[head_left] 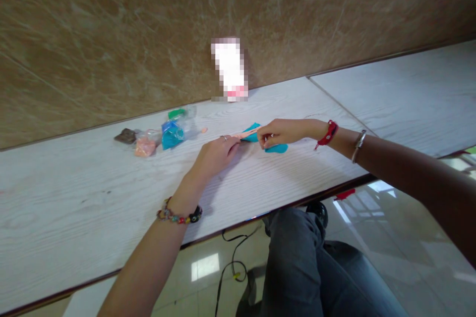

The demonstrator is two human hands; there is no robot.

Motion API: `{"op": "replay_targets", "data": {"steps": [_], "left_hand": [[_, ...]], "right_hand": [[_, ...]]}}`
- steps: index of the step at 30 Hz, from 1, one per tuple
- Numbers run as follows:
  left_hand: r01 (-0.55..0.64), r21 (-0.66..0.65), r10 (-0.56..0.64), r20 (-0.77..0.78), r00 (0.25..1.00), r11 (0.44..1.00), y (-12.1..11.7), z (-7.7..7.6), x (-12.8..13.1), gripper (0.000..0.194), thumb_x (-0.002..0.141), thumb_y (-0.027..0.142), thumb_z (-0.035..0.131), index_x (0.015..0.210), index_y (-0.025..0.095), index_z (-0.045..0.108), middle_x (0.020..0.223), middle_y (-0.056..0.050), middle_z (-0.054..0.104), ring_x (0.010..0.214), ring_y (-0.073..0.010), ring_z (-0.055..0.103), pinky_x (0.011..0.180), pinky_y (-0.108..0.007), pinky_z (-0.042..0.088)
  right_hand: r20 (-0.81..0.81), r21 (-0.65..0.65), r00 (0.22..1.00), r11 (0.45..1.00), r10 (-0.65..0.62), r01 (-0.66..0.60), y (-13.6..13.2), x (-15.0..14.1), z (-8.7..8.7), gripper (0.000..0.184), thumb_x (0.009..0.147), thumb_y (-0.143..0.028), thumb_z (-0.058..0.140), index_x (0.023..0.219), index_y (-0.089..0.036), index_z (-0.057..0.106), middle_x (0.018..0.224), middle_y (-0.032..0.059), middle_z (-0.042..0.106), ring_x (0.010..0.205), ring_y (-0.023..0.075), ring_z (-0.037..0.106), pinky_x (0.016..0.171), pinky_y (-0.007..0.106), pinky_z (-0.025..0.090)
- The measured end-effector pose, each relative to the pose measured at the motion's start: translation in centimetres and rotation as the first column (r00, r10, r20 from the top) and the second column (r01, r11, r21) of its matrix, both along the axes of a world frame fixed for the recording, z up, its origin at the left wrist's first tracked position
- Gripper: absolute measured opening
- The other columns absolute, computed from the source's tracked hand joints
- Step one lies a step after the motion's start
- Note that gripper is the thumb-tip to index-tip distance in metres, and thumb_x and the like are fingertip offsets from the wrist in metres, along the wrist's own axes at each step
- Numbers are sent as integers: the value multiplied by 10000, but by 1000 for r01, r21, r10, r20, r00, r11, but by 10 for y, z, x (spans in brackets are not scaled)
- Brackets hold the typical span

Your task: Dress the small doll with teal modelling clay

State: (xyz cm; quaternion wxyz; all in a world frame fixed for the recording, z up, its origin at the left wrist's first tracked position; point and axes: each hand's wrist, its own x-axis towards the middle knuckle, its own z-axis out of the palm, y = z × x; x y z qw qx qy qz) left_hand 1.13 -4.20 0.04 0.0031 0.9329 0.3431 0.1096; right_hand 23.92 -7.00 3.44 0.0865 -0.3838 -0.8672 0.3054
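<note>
A stretched strip of peach modelling clay (248, 133) runs between my two hands above the white table. My left hand (218, 154) is closed on its left end, palm down, with a ring on one finger. At the other end my right hand (280, 132) pinches the clay, its fingers curled inward. Beneath the strip lies a flat blue clay piece (254, 137), partly covered. A second flat blue piece (278, 148), rounded at its right end, rests just below my right hand; that hand hides part of it.
Left of my hands sit clear bags of peach clay (145, 145), blue clay (172, 135) and green clay (176, 114), beside a brown lump (125, 135). A small peach bit (204, 130) lies nearby. A blurred-out upright object (230, 67) leans against the brown wall (111, 34).
</note>
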Motion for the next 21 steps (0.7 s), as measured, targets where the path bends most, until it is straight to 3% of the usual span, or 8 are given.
{"op": "replay_targets", "data": {"steps": [6, 11, 17, 21], "left_hand": [[-9, -6, 9, 4, 1000, 1000, 1, -1, 0, 280, 890, 266, 379, 1031, 204, 613, 1013, -57, 666, 874, -192, 617, 681, -286, 473], [20, -36, -17, 79, 997, 999, 1, -3, 0, 282, 881, 260, 384, 1019, 180, 616, 974, -71, 660, 840, -193, 606, 702, -300, 463], [116, -214, -23, 395, 919, 970, -16, 8, 17, 247, 851, 279, 428, 944, 165, 626, 828, -39, 634, 711, -137, 568, 656, -254, 445], [161, -365, 43, 491, 870, 917, -25, 17, 34, 203, 817, 279, 480, 888, 158, 628, 844, -44, 629, 712, -133, 561, 618, -242, 442]], "right_hand": [[-319, -112, 930, 981, -185, 157, -5, 8, -17, 14, 747, -162, 517, 748, -150, 522, 681, -25, 515, 619, 75, 462, 560, 210, 375], [-477, -201, 820, 948, -315, 247, -10, 11, -17, 141, 712, -205, 585, 823, -165, 508, 715, -20, 564, 653, 82, 520, 587, 218, 416], [-548, -133, 768, 941, -332, 311, -16, 12, -7, 218, 703, -228, 610, 873, -172, 485, 678, -29, 599, 641, 95, 555, 578, 233, 411], [-561, -25, 754, 917, -342, 397, -15, 4, -1, 206, 707, -234, 611, 857, -169, 484, 677, -19, 621, 660, 104, 576, 619, 252, 418]]}}
